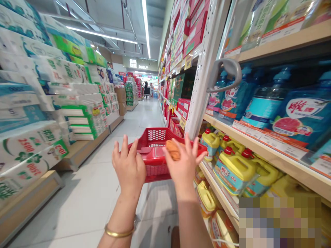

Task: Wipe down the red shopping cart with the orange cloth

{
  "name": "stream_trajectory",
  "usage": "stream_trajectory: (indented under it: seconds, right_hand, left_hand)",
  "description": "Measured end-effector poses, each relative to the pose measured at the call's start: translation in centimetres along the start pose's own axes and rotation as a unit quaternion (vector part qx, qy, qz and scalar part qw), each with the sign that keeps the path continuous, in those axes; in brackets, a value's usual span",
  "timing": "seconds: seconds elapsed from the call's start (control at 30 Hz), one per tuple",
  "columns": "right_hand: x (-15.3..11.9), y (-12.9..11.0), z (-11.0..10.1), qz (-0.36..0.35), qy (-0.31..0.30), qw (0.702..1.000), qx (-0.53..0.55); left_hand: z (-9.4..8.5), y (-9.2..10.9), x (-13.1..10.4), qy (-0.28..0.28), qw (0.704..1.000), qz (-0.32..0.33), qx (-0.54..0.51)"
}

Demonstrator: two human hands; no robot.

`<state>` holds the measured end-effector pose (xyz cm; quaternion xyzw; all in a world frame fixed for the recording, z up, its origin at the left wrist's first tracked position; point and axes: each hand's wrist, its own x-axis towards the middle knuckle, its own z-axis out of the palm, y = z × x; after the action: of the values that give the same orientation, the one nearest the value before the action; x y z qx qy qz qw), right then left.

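Observation:
A red plastic shopping cart [157, 132] with a perforated basket stands right in front of me. My left hand [129, 165] is at the left end of its red handle, fingers raised and apart. A gold bangle [119, 233] circles my left wrist. My right hand [182, 165] is over the right part of the handle. A small crumpled orange thing [172, 150] is held between its thumb and palm side, while the other fingers spread upward. What the orange thing is, I cannot tell. Little of the basket's inside shows.
Close on the right, a shelf [279, 137] holds blue pump bottles [267, 106] and yellow jugs [234, 168]. A grey hook-shaped handle [224, 74] juts out there. Stacked tissue packs [80, 117] line the left on low platforms. The tiled aisle [139, 113] runs ahead toward distant people.

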<state>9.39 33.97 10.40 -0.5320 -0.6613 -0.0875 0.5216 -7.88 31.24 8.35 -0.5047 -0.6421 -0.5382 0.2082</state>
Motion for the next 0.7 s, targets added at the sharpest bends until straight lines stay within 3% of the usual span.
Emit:
stream_trajectory:
  seconds: [0.07,0.13,0.2,0.3,0.37,0.43,0.53,0.6,0.7]
  right_hand:
    - [-0.7,-2.9,0.4,-0.079,-0.046,0.996,0.022]
    - [-0.8,-3.3,0.4,-0.102,-0.060,0.992,0.037]
    - [-0.3,-0.9,0.2,-0.061,-0.028,0.997,0.031]
    - [0.9,4.0,-0.3,0.074,0.071,0.995,-0.014]
    - [1.2,5.1,-0.3,0.126,0.103,0.986,-0.033]
    - [0.7,3.4,-0.1,0.093,0.075,0.993,-0.024]
    - [-0.8,-1.6,0.4,-0.047,-0.024,0.998,0.014]
    - [-1.2,-3.5,0.5,-0.105,-0.073,0.991,0.030]
    - [-0.7,-1.7,0.3,-0.068,-0.058,0.996,0.022]
  left_hand:
    - [0.1,-0.6,0.1,0.001,1.000,0.013,-0.003]
    - [0.1,-1.1,0.3,-0.001,1.000,0.020,-0.004]
    - [-0.1,-1.2,0.3,-0.003,1.000,0.020,-0.001]
    - [-0.3,-0.6,0.1,-0.008,1.000,0.012,0.005]
    - [-0.3,-0.2,-0.1,-0.008,1.000,0.006,0.001]
    - [-0.2,-0.1,-0.2,-0.001,1.000,-0.002,-0.002]
    - [0.0,-0.6,-0.3,0.013,1.000,-0.023,0.007]
    - [0.1,-1.0,-0.2,0.013,0.999,-0.030,0.012]
    - [0.1,-1.1,-0.1,0.009,1.000,-0.023,0.006]
